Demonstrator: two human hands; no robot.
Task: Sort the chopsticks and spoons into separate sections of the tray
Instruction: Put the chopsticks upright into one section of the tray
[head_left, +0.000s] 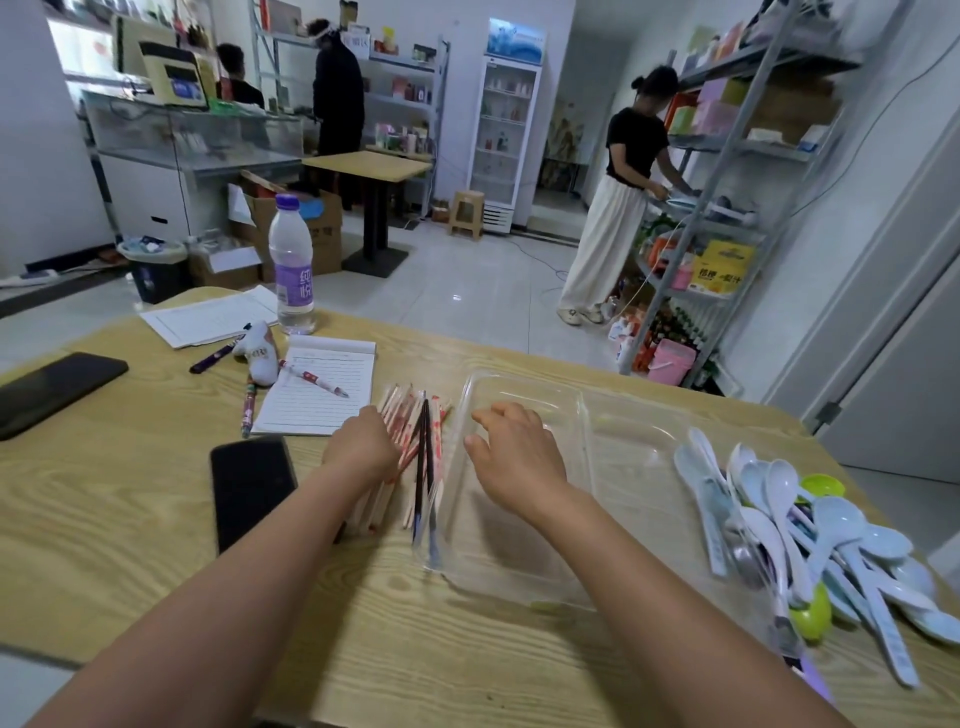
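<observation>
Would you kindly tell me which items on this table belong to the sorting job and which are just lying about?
For the job: chopsticks, spoons, tray.
Lying about: water bottle, notepad, two phones, pens, loose paper.
</observation>
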